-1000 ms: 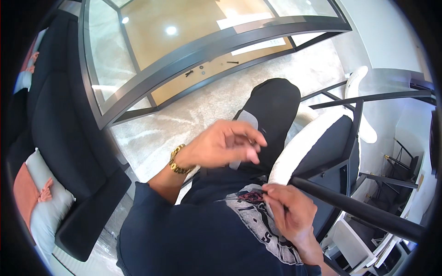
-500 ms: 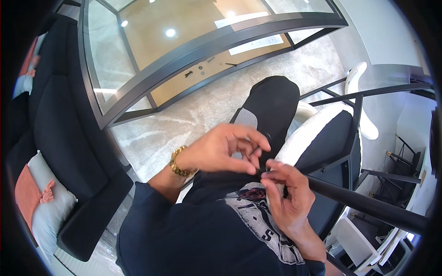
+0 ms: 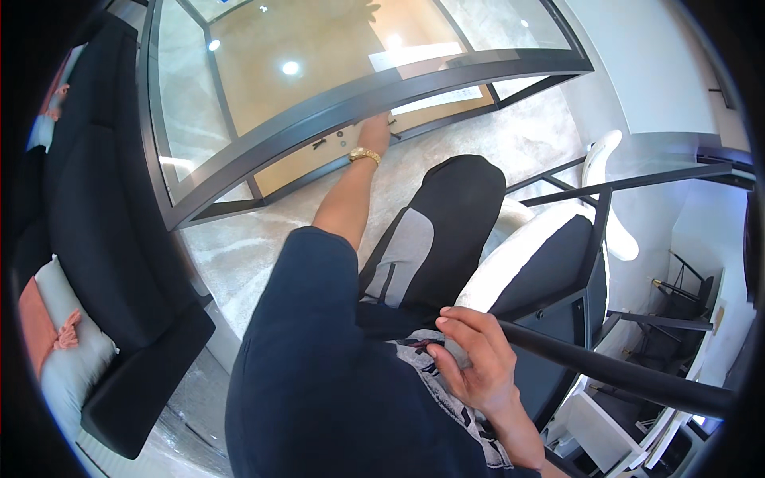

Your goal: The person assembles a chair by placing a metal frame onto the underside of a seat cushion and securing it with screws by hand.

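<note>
Glass-topped table (image 3: 239,119) with a dark metal frame fills the upper view; small dark parts (image 3: 328,142) lie on its front rail. Black tube (image 3: 621,370) runs from the lap toward the lower right, gripped at its near end by the right hand (image 3: 470,362), fingers curled round it. Left hand (image 3: 376,129), gold watch (image 3: 365,154) at the wrist, reaches to the rail beside the parts; its finger spread cannot be told.

Navy short-sleeved shirt (image 3: 319,382), gold wristwatch (image 3: 365,154), black-and-grey trousers (image 3: 430,231).
</note>
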`<state>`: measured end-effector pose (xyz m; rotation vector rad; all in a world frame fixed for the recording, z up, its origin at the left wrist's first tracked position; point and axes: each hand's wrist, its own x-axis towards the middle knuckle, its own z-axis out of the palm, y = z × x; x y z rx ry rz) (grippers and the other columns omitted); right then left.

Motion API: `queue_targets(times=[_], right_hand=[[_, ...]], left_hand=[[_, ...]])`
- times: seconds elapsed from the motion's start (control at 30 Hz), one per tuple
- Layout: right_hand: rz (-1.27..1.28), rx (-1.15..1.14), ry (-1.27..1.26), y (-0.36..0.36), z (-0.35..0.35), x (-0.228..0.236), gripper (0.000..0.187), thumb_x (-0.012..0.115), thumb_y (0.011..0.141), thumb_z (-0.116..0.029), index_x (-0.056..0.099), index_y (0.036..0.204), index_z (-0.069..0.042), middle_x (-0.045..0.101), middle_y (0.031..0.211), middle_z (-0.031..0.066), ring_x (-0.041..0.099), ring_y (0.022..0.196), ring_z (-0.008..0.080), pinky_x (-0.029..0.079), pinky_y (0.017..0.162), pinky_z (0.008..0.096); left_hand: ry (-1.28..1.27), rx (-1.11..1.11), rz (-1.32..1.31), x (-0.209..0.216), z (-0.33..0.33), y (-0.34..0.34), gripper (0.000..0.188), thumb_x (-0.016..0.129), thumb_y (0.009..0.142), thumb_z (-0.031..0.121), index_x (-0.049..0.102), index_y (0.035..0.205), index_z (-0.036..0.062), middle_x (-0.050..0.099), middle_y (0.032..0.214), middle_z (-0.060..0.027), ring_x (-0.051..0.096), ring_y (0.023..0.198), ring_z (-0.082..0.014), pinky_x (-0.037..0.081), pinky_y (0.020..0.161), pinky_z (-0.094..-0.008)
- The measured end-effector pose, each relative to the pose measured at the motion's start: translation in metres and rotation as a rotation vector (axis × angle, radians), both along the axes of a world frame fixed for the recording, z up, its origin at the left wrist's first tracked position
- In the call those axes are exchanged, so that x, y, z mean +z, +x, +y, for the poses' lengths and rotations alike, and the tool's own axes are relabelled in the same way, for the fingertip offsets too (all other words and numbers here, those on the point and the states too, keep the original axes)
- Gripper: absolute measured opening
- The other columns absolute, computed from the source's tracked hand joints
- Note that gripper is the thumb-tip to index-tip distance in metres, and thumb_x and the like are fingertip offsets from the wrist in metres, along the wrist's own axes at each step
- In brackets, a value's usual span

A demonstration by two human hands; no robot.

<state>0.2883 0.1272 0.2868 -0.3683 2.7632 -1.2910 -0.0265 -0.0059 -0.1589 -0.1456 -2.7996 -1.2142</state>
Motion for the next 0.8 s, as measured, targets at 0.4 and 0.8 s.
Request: queue_targets(times=[0.4,0.8], right_hand=[[-0.003,0.030,-0.049,-0.006,0.002,-0.001,0.034,0.084,0.080,-0.002,0.070,0.111,0.002,0.069,0.113,0.0180,0.072,0.093,0.0303,0.059,0.081,0.0355],[0.007,0.040,-0.068,-0.003,0.002,-0.004,0.032,0.082,0.081,-0.001,0.070,0.111,0.002,0.069,0.113,0.0179,0.071,0.094,0.0310,0.059,0.080,0.0361]], left_hand=[[-0.142,0.139,0.144,0.018,-0.021,0.042,0.040,0.066,0.085,0.005,0.064,0.125,0.0041,0.066,0.118,-0.0147,0.060,0.117,-0.0355,0.049,0.096,-0.0480],[-0.070,0.306,-0.001,0.005,-0.076,0.063,0.050,0.070,0.084,0.000,0.059,0.133,0.0051,0.061,0.115,-0.0167,0.066,0.101,-0.0363,0.055,0.088,-0.0460]])
